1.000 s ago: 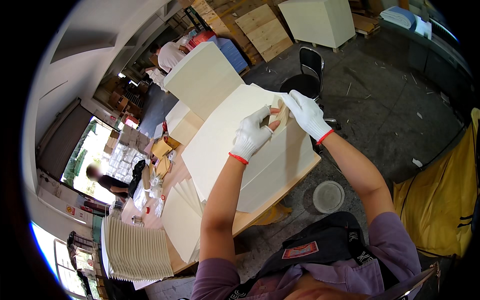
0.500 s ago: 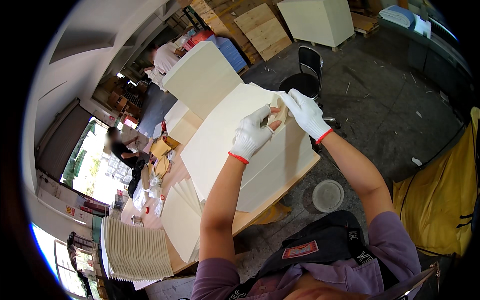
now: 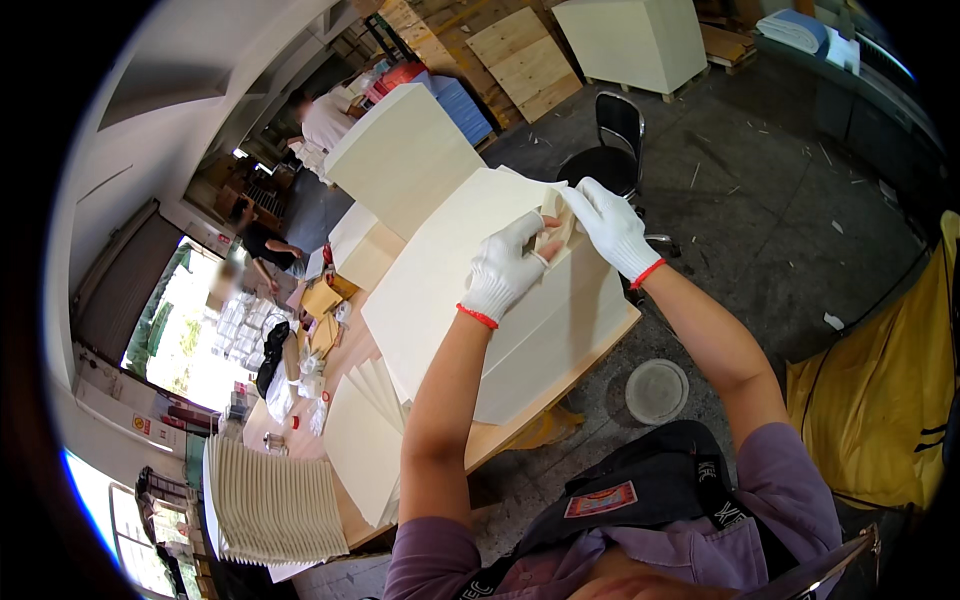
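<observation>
Both my hands wear white knitted gloves with red cuffs. They meet at the near right corner of a tall stack of large cream paper sheets [image 3: 440,270] on a wooden table. My left hand [image 3: 507,265] is closed on the curled-up edges of the top sheets, its bare thumb and fingertip showing through the glove. Close beside it, my right hand [image 3: 608,225] has its fingers bent over the lifted corner of the same sheets [image 3: 556,232]. How many sheets are gripped, I cannot tell.
Left of the stack lie fanned loose sheets [image 3: 362,440] and a wavy pile of cream sheets [image 3: 275,500]. A taller cream block [image 3: 405,150] stands behind. A black chair [image 3: 605,160] and round grey lid [image 3: 656,391] are on the right. Co-workers [image 3: 268,245] stand at far left.
My hands stay almost in place at the stack's corner, with only a slight shift in the curled sheets. A co-worker in dark clothing at the far left appears farther back from the table.
</observation>
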A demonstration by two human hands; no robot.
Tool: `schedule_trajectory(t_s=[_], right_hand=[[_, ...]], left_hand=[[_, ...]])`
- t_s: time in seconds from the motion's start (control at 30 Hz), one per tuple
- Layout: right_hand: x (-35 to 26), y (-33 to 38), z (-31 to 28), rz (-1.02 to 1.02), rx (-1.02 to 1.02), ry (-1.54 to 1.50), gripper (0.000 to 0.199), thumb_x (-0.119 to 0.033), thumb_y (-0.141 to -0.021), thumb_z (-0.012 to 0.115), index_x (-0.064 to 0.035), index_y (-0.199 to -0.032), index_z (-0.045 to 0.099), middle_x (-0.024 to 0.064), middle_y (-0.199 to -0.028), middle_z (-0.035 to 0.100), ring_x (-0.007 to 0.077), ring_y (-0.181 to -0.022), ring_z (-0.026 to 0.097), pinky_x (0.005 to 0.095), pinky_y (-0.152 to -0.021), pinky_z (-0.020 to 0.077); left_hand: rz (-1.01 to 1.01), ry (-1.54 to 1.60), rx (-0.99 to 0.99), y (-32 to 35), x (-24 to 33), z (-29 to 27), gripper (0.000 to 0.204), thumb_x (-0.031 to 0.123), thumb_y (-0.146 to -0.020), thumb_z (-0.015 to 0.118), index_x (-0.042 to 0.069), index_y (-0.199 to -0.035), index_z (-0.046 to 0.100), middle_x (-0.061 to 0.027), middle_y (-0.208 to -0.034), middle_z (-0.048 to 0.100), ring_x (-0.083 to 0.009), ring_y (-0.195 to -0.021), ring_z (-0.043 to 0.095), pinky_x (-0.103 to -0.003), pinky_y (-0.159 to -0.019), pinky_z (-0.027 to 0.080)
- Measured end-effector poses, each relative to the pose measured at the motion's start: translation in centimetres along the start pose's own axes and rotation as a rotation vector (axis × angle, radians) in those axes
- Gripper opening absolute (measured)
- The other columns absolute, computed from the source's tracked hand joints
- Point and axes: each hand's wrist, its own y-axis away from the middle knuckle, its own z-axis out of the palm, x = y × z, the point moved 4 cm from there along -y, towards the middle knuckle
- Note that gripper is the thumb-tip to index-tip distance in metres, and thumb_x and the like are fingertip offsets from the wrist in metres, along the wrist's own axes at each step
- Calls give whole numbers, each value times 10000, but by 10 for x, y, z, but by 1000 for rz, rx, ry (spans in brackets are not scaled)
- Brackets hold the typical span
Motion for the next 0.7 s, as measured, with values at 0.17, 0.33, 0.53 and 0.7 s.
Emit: schedule_trajectory(t_s=[0.17, 0.33, 0.53, 0.7], right_hand=[[2, -1, 2, -11, 5, -6, 533, -563, -1096, 484, -59, -950, 576, 189, -798, 623, 412, -784, 641, 480, -705, 466], [-1, 1, -8, -33, 25, 33, 527, -573, -1080, 505, -66, -977, 607, 190, -832, 654, 421, -837, 668, 486, -738, 482], [4, 2, -33, 52, -144, 454, 547, -605, -1059, 489, -90, -993, 661, 164, -880, 717, 386, -885, 714, 491, -775, 514], [-2, 6, -26, -394, -114, 676, 461, -564, -1022, 578, -123, -948, 691, 134, -823, 703, 345, -818, 706, 467, -714, 534]], left_hand=[[-24, 3, 12, -1, -3, 1, 374, 212, -931, 805, 129, -1287, 725, -101, -1007, 779, -194, -879, 725, -352, -830, 566], [26, -87, 13, 2, 11, -1, 415, 166, -926, 770, 158, -1337, 713, -125, -1100, 789, -293, -962, 758, -388, -885, 579], [208, -125, 209, 14, 7, -2, 458, 144, -905, 705, 237, -1353, 706, -133, -1203, 760, -368, -1056, 735, -439, -917, 586], [73, -293, 82, 1, 8, 0, 325, 232, -919, 694, 206, -1242, 710, -108, -1155, 748, -365, -1015, 723, -467, -859, 589]])
